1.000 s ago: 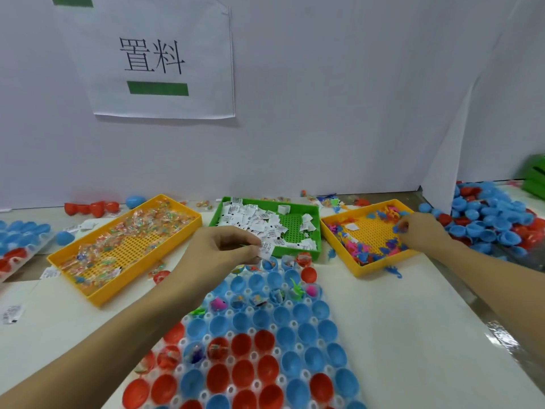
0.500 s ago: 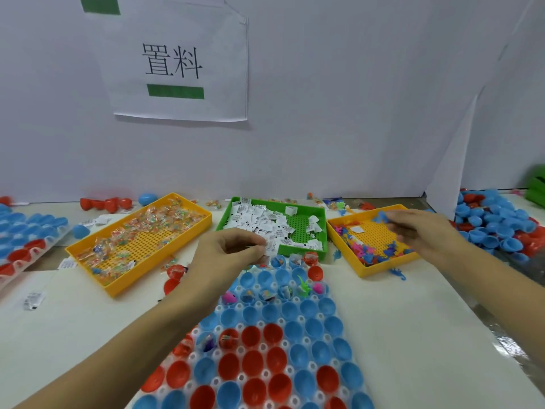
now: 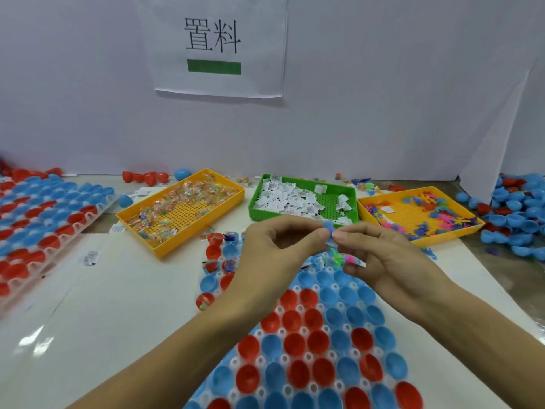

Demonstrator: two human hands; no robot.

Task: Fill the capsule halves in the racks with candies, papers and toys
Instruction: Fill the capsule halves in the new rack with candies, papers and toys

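Observation:
A clear rack (image 3: 323, 361) of red and blue capsule halves lies in front of me; its far rows hold small toys and papers. Above those far rows my left hand (image 3: 274, 249) and my right hand (image 3: 380, 255) meet, and both pinch one small blue toy (image 3: 329, 231) between their fingertips. Behind them stand three trays: a yellow tray of wrapped candies (image 3: 180, 211), a green tray of folded papers (image 3: 303, 199) and a yellow tray of coloured toys (image 3: 418, 214).
A second filled rack (image 3: 41, 219) lies at the left edge. Loose blue and red capsule halves (image 3: 519, 214) are heaped at the right. A few red halves (image 3: 144, 177) sit by the white back wall, which carries a paper sign (image 3: 215, 45).
My right hand has come from the toy tray to the middle with a blue toy. My left hand now pinches that toy too. The view has shifted left and down.

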